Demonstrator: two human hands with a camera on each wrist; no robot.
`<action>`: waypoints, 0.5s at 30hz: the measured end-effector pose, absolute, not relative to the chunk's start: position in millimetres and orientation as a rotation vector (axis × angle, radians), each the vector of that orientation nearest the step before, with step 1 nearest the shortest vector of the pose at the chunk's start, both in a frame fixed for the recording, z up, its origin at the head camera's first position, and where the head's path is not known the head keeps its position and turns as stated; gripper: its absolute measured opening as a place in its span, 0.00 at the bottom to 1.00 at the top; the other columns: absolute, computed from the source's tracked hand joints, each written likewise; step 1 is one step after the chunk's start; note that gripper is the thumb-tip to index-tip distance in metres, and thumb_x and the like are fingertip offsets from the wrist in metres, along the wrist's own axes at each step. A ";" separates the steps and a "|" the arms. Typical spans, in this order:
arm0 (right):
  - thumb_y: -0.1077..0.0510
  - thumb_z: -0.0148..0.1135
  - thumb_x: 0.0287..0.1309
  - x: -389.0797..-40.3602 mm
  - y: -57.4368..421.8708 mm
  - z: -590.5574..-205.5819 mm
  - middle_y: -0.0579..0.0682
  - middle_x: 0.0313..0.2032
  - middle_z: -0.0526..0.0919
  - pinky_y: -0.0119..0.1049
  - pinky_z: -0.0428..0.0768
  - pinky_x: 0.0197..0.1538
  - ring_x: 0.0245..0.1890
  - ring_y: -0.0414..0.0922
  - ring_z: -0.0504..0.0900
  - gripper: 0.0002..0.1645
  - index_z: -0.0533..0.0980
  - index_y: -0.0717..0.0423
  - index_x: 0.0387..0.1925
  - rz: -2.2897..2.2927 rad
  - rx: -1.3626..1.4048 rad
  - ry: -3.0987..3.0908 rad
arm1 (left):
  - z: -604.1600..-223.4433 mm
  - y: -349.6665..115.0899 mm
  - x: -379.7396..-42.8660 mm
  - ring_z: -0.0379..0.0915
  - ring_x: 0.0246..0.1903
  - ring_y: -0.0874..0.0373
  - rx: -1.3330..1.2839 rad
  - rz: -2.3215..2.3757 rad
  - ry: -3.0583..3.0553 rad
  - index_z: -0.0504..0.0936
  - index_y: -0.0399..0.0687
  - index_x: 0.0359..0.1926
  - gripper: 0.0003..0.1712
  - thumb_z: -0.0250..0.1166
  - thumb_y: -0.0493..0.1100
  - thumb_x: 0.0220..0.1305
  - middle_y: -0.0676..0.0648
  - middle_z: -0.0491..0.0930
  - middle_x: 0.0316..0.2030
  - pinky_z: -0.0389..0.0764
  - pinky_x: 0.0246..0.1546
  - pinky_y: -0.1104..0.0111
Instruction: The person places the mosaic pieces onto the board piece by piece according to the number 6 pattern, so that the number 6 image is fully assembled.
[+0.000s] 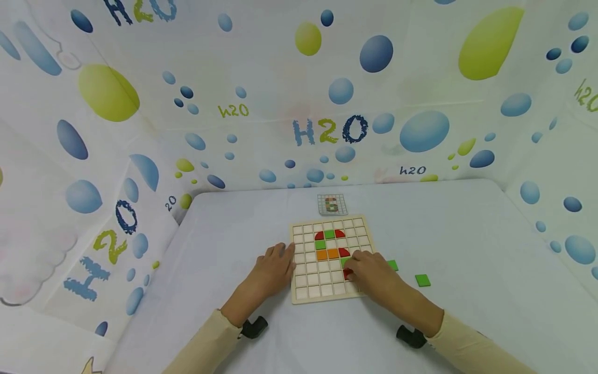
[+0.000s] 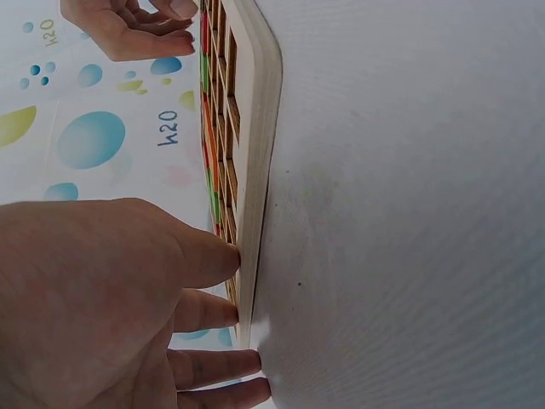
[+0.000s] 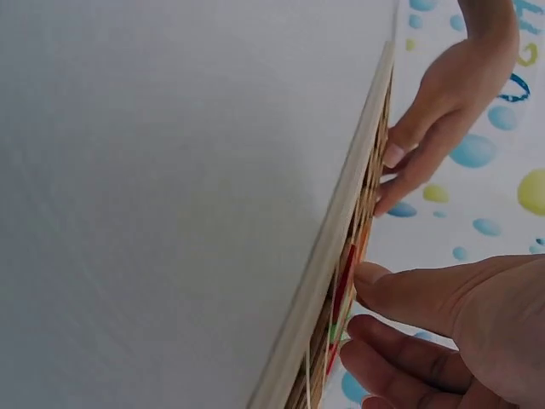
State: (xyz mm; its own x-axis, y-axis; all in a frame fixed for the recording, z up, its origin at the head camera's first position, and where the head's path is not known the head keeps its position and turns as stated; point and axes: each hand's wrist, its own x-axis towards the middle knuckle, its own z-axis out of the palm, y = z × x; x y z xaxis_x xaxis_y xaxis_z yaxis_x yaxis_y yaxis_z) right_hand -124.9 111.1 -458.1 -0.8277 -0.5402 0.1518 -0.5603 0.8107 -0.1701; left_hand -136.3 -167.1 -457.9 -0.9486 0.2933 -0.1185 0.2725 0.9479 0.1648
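A wooden grid board [image 1: 310, 282] lies on the table, with several red, green and orange tiles set in its cells. My left hand [image 1: 274, 271] rests at the board's left edge, thumb and fingers touching the rim, as the left wrist view also shows. Over the right part of the grid, my right hand [image 1: 376, 275] has curled fingers and pinches a red tile [image 1: 347, 274] at the lower cells. In the right wrist view the thumb touches that red tile [image 3: 344, 279]; the fingertips hide part of the cells around it.
Behind the board lies a small gridded picture card [image 1: 332, 205] with a coloured pattern. To the right are a loose green tile [image 1: 422, 280] and another green tile [image 1: 393, 265], partly hidden by the right hand. A printed cloth [image 1: 280, 93] hangs around the white table.
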 end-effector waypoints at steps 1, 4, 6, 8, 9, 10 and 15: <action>0.57 0.81 0.57 -125.2 112.8 -456.6 0.45 0.39 0.84 0.41 0.81 0.46 0.43 0.45 0.84 0.15 0.88 0.52 0.45 0.339 0.872 -2.906 | -457.8 -167.0 -136.5 0.64 0.73 0.34 0.433 0.216 2.958 0.62 0.41 0.80 0.32 0.51 0.50 0.84 0.32 0.65 0.74 0.74 0.64 0.39; 0.57 0.80 0.58 -127.2 121.5 -451.1 0.46 0.42 0.85 0.44 0.82 0.48 0.44 0.46 0.84 0.15 0.87 0.52 0.46 0.401 0.846 -2.920 | -458.3 -167.3 -137.6 0.64 0.73 0.33 0.430 0.211 2.951 0.61 0.41 0.81 0.33 0.51 0.50 0.85 0.32 0.65 0.74 0.73 0.64 0.39; 0.58 0.79 0.58 -128.7 130.0 -446.7 0.48 0.44 0.86 0.45 0.83 0.49 0.46 0.47 0.85 0.15 0.87 0.52 0.48 0.424 0.817 -2.927 | -458.3 -167.7 -137.9 0.64 0.73 0.33 0.430 0.214 2.948 0.61 0.41 0.81 0.33 0.51 0.50 0.85 0.32 0.65 0.74 0.73 0.64 0.39; 0.59 0.79 0.59 -130.6 139.7 -441.8 0.49 0.46 0.86 0.46 0.83 0.50 0.47 0.49 0.85 0.16 0.87 0.53 0.49 0.440 0.787 -2.934 | -458.1 -168.1 -138.0 0.64 0.73 0.33 0.434 0.223 2.949 0.62 0.40 0.81 0.33 0.51 0.50 0.84 0.32 0.65 0.74 0.73 0.64 0.39; 0.58 0.79 0.59 -131.6 145.0 -439.5 0.49 0.46 0.86 0.47 0.84 0.50 0.48 0.49 0.86 0.17 0.86 0.53 0.50 0.443 0.772 -2.936 | -458.1 -168.3 -138.0 0.63 0.73 0.33 0.433 0.216 2.945 0.61 0.41 0.81 0.33 0.51 0.50 0.85 0.32 0.64 0.74 0.73 0.65 0.39; 0.58 0.79 0.60 -132.1 150.5 -437.0 0.50 0.47 0.86 0.48 0.84 0.51 0.49 0.50 0.86 0.18 0.86 0.54 0.51 0.452 0.752 -2.943 | -457.9 -168.3 -138.0 0.63 0.73 0.34 0.433 0.217 2.945 0.61 0.41 0.81 0.33 0.50 0.50 0.85 0.32 0.64 0.74 0.73 0.65 0.39; 0.57 0.78 0.61 -131.9 180.4 -427.1 0.51 0.48 0.86 0.52 0.84 0.53 0.49 0.51 0.84 0.21 0.85 0.55 0.55 0.530 0.665 -2.967 | -458.3 -168.4 -137.5 0.63 0.73 0.33 0.442 0.222 2.947 0.61 0.40 0.81 0.33 0.50 0.50 0.85 0.32 0.64 0.74 0.73 0.64 0.39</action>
State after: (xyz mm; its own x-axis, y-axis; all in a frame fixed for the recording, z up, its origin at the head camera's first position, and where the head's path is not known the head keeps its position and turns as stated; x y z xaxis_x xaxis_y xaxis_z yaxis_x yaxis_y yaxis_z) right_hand -131.9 180.4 -427.1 -0.9057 -0.4046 0.1267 -0.4234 0.8482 -0.3183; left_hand -137.5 -168.4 -458.3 -0.9448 0.3013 -0.1284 0.2786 0.9455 0.1685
